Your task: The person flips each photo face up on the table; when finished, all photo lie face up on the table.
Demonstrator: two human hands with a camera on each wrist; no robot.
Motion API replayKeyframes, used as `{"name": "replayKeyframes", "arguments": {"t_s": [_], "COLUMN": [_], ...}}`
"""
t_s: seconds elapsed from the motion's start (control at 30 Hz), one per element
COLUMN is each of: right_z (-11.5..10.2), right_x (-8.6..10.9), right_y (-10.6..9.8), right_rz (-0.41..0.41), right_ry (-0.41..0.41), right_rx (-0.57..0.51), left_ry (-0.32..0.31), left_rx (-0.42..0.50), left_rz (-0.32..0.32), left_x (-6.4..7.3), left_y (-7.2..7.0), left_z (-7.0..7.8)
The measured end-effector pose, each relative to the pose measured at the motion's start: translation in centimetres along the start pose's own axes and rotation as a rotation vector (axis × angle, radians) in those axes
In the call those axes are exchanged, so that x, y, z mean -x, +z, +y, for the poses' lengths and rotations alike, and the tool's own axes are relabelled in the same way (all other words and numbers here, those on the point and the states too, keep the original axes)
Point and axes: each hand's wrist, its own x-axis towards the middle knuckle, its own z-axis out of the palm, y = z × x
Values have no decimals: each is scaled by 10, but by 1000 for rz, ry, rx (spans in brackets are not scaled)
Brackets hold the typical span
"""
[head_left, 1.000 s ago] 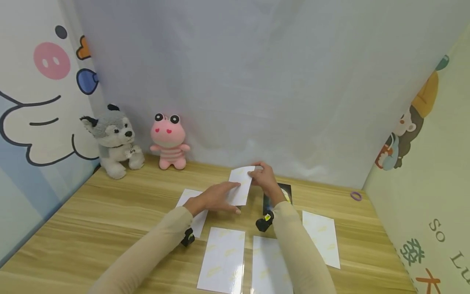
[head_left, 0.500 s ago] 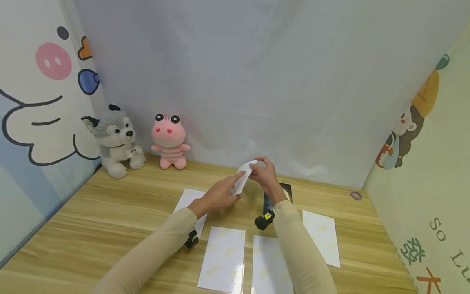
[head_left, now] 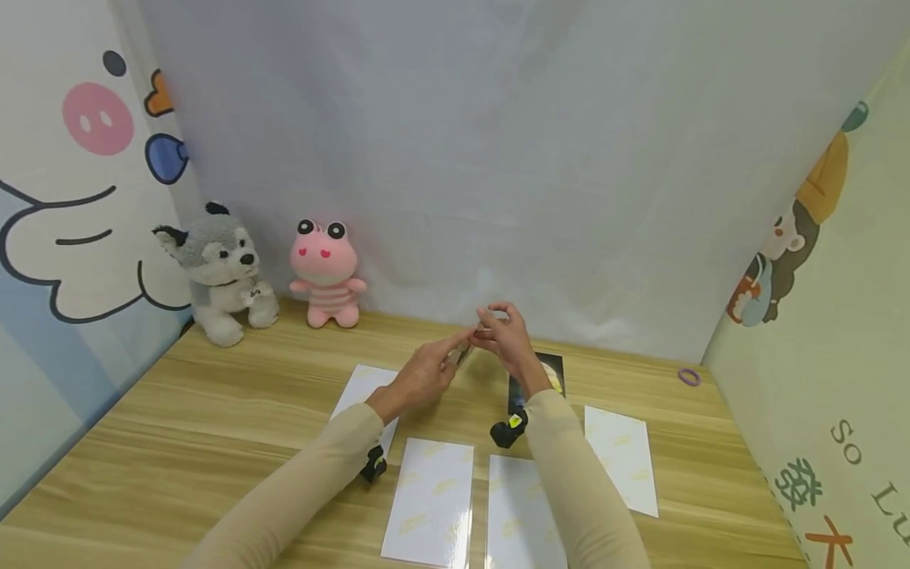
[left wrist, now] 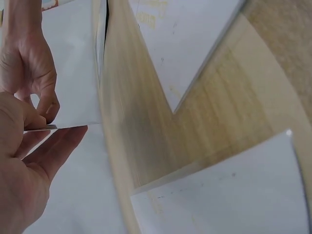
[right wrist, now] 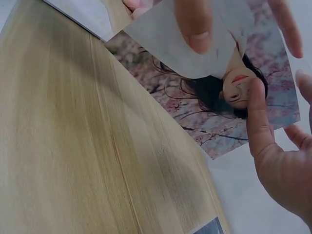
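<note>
Between my two hands is a photo print (right wrist: 214, 100) of a long-haired person in front of pink blossoms. In the head view only a thin edge of the photo shows. My left hand (head_left: 423, 375) pinches it, and in the left wrist view the thumb lies above the photo's edge with fingers (left wrist: 58, 146) below. My right hand (head_left: 508, 340) holds the opposite part, one fingertip (right wrist: 257, 92) pressed on the picture side. Behind the right wrist lies a dark photo (head_left: 552, 370), picture side up, partly covered by the arm.
White-backed prints lie face down on the wooden table (head_left: 213, 419): one beside the left forearm (head_left: 362, 387), two in front (head_left: 430, 502) (head_left: 522, 506), one at right (head_left: 626, 458). A purple ring (head_left: 689, 378), a plush husky (head_left: 227, 276) and a pink plush toy (head_left: 327, 276) stand farther back.
The held photo has turned from showing its white back to standing nearly edge-on in the head view. My left hand has moved a little right and up, close to the right fingers.
</note>
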Motion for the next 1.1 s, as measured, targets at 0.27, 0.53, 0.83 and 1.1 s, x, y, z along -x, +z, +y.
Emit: {"name": "replayKeyframes", "arguments": {"t_s": [0.27, 0.53, 0.83, 1.1], "right_z": [-2, 0, 7, 11], "right_x": [-1, 0, 1, 4], "right_y": [3, 1, -1, 1], "right_rz": [8, 18, 42, 89], "right_ry": [0, -9, 9, 22], "right_rx": [5, 126, 332, 283], "left_ry": [-79, -73, -100, -115], "left_rx": [67, 78, 185, 249], "left_rz": [48, 188, 282, 306], "left_x": [-1, -2, -5, -6], "left_y": [0, 4, 3, 4], "left_z": [-2, -4, -3, -3]}}
